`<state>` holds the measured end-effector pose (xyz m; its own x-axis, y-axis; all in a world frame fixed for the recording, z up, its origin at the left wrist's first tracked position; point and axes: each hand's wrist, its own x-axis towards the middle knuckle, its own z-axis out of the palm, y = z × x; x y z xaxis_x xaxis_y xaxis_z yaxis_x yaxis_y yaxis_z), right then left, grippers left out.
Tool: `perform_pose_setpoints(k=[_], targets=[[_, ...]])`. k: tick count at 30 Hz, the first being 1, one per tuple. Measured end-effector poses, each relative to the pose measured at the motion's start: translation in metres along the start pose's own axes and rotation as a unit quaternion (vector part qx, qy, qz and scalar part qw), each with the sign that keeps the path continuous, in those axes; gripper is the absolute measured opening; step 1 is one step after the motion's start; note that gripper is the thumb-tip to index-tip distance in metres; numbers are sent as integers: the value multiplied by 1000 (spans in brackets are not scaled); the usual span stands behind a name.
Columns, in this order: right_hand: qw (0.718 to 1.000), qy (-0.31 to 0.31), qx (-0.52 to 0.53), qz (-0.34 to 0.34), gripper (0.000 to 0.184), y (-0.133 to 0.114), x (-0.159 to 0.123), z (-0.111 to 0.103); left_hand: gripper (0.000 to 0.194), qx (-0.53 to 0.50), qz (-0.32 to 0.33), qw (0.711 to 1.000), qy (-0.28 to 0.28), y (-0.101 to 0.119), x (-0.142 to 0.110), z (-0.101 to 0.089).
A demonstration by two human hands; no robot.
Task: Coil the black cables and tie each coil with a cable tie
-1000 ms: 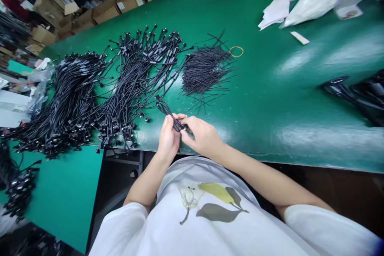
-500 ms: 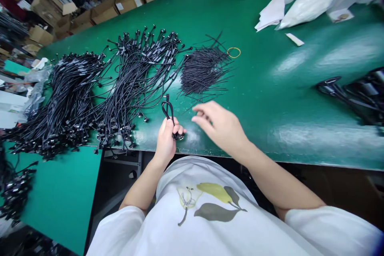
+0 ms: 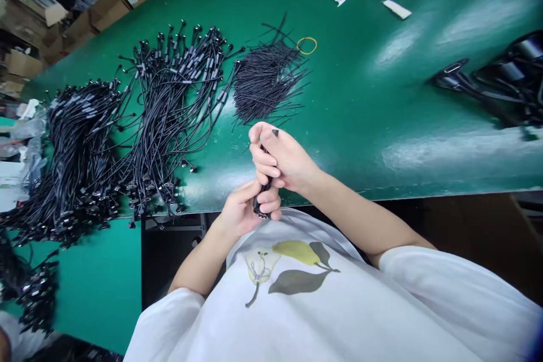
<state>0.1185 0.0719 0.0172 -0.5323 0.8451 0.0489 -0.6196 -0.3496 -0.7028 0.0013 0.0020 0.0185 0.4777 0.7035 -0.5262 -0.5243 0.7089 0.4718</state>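
Note:
A short black cable [image 3: 257,203], folded in a bundle, is held upright over the front edge of the green table. My left hand [image 3: 241,212] is closed round its lower part, with a metal plug end showing below the fingers. Just above, my right hand [image 3: 286,158] wraps its fingers round the upper part of the same cable and hides most of it. Beyond the right hand lies a pile of short, thin black ties [image 3: 263,85]. Whether one of these is in the right fingers is hidden.
Two large heaps of black cables [image 3: 163,104] lie on the left of the green table [image 3: 352,141]. A yellow rubber band [image 3: 306,53] is beside the ties. More bundled black cables [image 3: 509,76] lie at the right. Cardboard boxes [image 3: 112,8] line the far edge.
My right hand has come left and down to the cable and closed round its upper part. My left hand still holds the cable, slightly lower and to the right. The view has shifted.

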Motion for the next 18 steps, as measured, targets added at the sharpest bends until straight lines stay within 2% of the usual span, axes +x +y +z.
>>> perform_pose_setpoints(k=[3, 5, 8, 10, 12, 15, 18], targets=[[998, -51, -21, 7, 43, -3, 2, -8, 13, -22, -34, 999, -3, 1, 6, 2], [996, -53, -68, 1, 40, -2, 3, -16, 10, -21, -29, 999, -6, 0, 10, 2], [984, 33, -168, -57, 37, 1, 3, -27, 16, 13, 34, 999, 7, -1, 17, 1], [960, 111, -232, -108, 41, 4, 1, -32, 20, 47, 67, 996, 17, -2, 21, 1], [937, 158, -283, -130, 38, 5, -1, -33, 22, 72, 73, 994, 19, -3, 25, 1], [924, 166, -329, -108, 31, 5, -3, -34, 27, 92, 76, 993, 26, -5, 28, 0], [928, 146, -333, -84, 38, 4, -3, -36, 32, 110, 82, 990, 34, -7, 29, 1]])
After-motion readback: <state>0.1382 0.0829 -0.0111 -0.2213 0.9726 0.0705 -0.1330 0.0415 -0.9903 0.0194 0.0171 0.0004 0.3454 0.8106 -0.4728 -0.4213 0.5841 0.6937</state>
